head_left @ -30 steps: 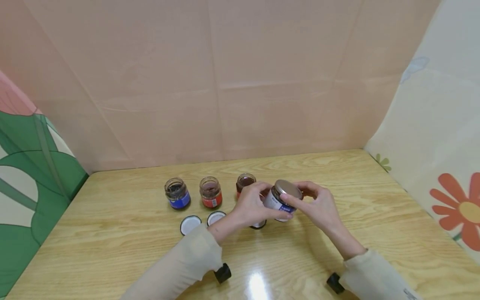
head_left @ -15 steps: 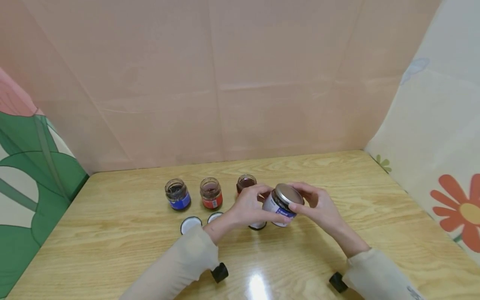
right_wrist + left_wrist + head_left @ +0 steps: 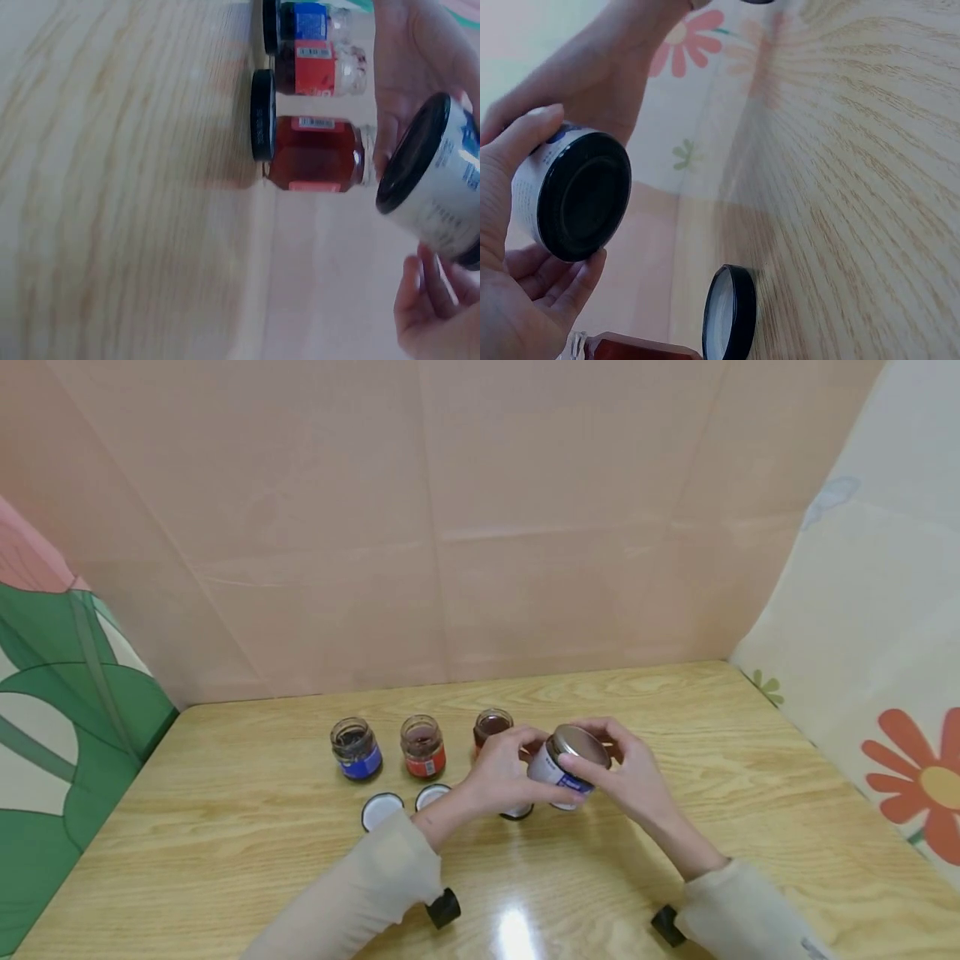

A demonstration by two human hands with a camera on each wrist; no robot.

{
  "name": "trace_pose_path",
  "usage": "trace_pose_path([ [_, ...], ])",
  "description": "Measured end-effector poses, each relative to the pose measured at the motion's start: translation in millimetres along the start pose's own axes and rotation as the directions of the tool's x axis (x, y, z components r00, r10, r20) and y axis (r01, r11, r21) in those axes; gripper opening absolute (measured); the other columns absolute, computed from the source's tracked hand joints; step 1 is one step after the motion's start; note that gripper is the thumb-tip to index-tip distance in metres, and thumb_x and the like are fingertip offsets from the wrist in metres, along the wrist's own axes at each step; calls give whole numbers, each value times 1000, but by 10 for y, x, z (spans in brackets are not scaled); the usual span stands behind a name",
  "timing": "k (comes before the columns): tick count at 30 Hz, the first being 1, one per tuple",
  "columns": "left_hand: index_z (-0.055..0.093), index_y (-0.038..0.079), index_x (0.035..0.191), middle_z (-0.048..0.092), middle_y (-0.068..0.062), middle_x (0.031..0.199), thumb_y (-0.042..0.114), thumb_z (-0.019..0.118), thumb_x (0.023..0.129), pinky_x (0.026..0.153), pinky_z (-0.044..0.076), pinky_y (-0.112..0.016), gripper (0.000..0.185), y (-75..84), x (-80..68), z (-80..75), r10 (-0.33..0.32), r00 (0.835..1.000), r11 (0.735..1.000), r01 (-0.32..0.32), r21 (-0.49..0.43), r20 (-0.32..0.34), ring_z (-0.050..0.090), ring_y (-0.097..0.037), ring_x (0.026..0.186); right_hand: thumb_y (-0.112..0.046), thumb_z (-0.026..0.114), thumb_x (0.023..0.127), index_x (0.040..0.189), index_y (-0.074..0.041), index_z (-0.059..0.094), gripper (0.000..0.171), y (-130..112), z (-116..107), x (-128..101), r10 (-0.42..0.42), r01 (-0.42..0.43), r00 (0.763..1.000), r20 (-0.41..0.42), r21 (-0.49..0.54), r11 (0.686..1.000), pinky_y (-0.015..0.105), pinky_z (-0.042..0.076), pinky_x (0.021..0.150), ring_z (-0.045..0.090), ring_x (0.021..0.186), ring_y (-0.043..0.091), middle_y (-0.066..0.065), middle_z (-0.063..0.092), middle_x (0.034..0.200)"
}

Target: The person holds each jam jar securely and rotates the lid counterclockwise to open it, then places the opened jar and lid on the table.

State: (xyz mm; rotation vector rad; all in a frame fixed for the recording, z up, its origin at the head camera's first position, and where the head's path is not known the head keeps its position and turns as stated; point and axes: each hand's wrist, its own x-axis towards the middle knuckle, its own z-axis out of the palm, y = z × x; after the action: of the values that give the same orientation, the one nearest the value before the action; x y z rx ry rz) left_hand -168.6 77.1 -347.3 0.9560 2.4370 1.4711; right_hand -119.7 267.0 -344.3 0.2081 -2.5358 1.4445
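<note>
A jar point(image 3: 547, 768) with a white and blue label hangs tilted above the table, its metallic lid point(image 3: 583, 745) on top. My left hand point(image 3: 498, 777) grips the jar's body from the left. On the right, my right hand point(image 3: 633, 777) holds the lid's edge, thumb on the near side and fingers behind. The left wrist view shows the jar's dark base point(image 3: 589, 199), with the left fingers curled round its side. Behind the left hand, an open jar of dark red contents point(image 3: 492, 723) is partly hidden; in the right wrist view that red jar point(image 3: 315, 154) shows fully.
Two more open jars stand to the left, one with a blue label point(image 3: 360, 764) and one with a red label point(image 3: 426, 763). White-lined lids point(image 3: 382, 811) lie in front of them, one point(image 3: 517, 812) partly under the left hand. A pink backdrop point(image 3: 450, 568) rises behind the table.
The held jar dips slightly, then rises a little, its tilt shifting. My right hand's thumb and fingers move round the lid's edge. The standing jars and loose lids stay put.
</note>
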Motion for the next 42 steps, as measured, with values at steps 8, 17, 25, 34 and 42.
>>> trace_pose_path([
  [8,65,17,114,63,8,100,37,89,64,83,50,-33,59,-3,-9,10,-14,999,1000,14,0,-33,54,-5,91,-37,76,80,108,-7,57,45,-108,55,-22,131,-139,985,-112,-69,988,29,47,70,56,91,23,10,62,105],
  [17,64,18,114,63,11,101,41,87,64,76,50,-22,60,-14,-15,-27,-5,1000,1000,5,21,-8,56,-5,91,-20,78,80,109,-5,62,37,-53,22,-8,19,-16,997,-68,53,998,23,47,74,58,91,12,2,64,101],
  [25,64,19,115,64,11,103,39,86,66,81,52,-28,58,-17,-28,-61,11,999,1000,-11,-4,42,57,-4,92,0,65,87,127,7,51,43,75,-70,27,-121,59,979,164,342,938,19,50,84,61,101,7,-8,63,115],
  [34,65,20,116,64,12,101,35,85,70,77,50,-21,52,-16,-29,-85,16,993,998,-9,-58,121,58,-4,92,2,55,92,138,3,45,47,153,-150,58,-280,108,910,305,479,871,25,49,89,56,111,13,-3,56,132],
  [42,64,19,114,63,11,102,41,88,63,74,49,-19,61,0,-25,-30,10,1000,1000,-10,17,23,57,-3,91,-9,64,89,129,-3,54,41,102,-52,27,-203,197,975,87,78,977,20,45,87,53,108,3,6,59,125],
])
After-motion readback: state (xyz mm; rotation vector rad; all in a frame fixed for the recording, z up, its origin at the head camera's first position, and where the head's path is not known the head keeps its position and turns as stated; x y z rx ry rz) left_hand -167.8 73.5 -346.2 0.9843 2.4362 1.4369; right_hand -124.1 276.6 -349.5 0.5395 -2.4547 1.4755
